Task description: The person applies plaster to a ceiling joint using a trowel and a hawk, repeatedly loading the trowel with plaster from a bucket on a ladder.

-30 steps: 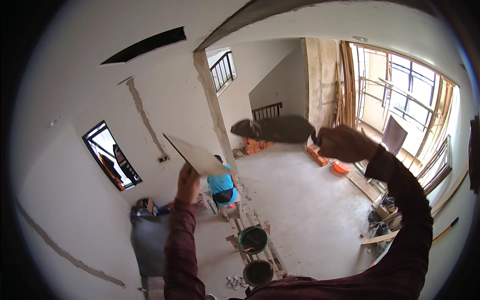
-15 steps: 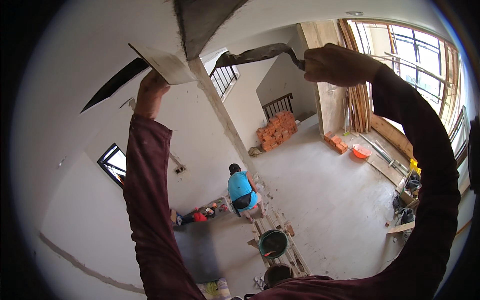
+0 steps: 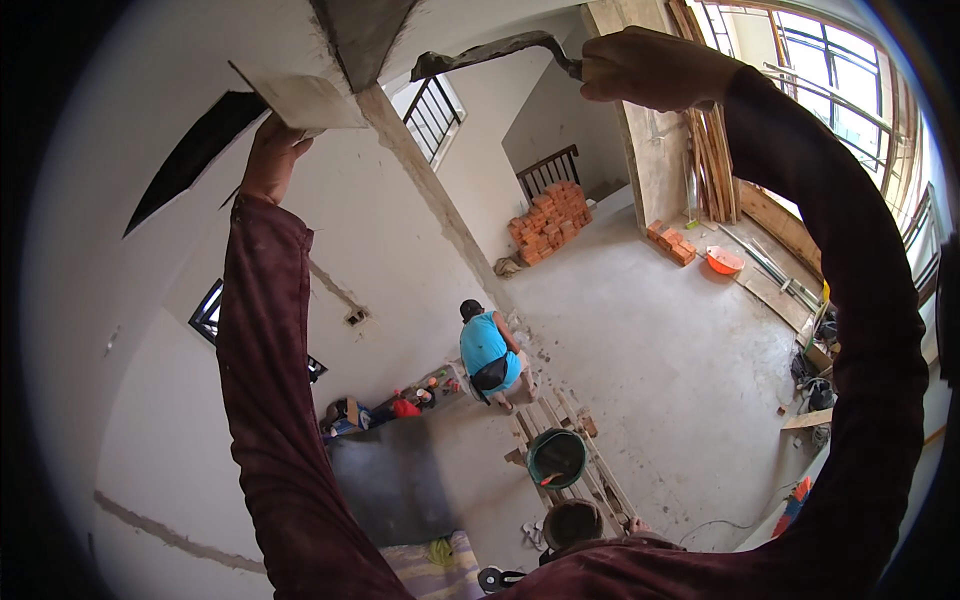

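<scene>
White plastered walls and a bare concrete floor (image 3: 650, 340) lie far below me. My left hand (image 3: 268, 158) has its fingers closed under a flat plaster board (image 3: 300, 100), held just above them. My right hand (image 3: 650, 68) grips a trowel (image 3: 490, 52), its blade reaching leftward beyond the fingers toward grey wet plaster (image 3: 362, 35).

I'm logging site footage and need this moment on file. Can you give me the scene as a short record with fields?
Viewpoint: high up, looking down into a bare room
Left hand: raised, holds a flat mortar board
Right hand: raised, grips a trowel loaded with grey mortar
Work surface: grey plaster patch overhead
Below: person in blue top crouching by the wall; green bucket on wooden pallet
Stored: brick pile, orange basin
</scene>
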The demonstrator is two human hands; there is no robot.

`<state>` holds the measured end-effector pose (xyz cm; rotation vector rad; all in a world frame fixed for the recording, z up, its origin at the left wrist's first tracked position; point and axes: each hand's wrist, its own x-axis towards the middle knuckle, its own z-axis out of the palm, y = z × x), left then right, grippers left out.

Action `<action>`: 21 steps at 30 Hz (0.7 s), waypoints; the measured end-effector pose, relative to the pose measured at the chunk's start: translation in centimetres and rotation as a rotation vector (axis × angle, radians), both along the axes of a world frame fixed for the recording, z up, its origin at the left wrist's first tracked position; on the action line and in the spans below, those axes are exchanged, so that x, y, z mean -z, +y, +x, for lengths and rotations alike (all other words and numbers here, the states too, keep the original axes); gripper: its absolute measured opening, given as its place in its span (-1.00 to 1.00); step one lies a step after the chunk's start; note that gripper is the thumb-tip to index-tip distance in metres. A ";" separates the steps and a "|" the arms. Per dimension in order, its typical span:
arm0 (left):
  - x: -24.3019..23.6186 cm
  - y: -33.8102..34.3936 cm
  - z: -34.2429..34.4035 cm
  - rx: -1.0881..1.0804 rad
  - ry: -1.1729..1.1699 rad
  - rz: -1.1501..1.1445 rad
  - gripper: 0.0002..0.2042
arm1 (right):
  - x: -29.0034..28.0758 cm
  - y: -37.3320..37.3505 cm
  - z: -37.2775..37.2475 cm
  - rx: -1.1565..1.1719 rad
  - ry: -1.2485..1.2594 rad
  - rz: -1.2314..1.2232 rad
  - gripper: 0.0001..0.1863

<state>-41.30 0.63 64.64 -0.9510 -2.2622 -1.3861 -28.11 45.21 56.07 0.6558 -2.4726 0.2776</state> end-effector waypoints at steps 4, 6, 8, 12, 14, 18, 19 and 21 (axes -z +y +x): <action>0.2 -0.3 0.1 -0.087 -0.003 -0.060 -0.55 | -0.1 -2.7 -0.3 0.035 -0.176 -0.168 -0.69; -0.4 -1.1 -0.9 -0.036 0.004 -0.078 -0.57 | -0.3 -3.1 -1.5 -0.023 -0.114 -0.142 -0.69; -0.8 -1.4 -1.5 -0.022 0.012 -0.089 -0.58 | -0.3 -4.1 -1.3 -0.003 -0.168 -0.191 -0.69; -2.1 -1.3 -2.6 -0.013 0.021 -0.118 -0.61 | -0.8 -5.9 -2.1 0.008 -0.101 -0.195 -0.68; -2.6 -1.4 -3.4 0.008 0.020 -0.152 -0.61 | -2.1 -6.1 -2.5 0.017 -0.122 -0.045 -0.64; -3.1 -0.1 -4.3 -0.076 0.019 -0.188 -0.62 | -3.3 -6.1 -3.2 0.064 -0.112 -0.082 -0.62; -3.1 0.3 -4.4 -0.122 0.021 -0.184 -0.62 | -3.6 -5.9 -3.7 0.061 -0.077 -0.080 -0.63; -3.2 0.5 -5.0 -0.144 0.044 -0.194 -0.65 | -4.4 -5.8 -4.3 0.033 -0.078 -0.068 -0.64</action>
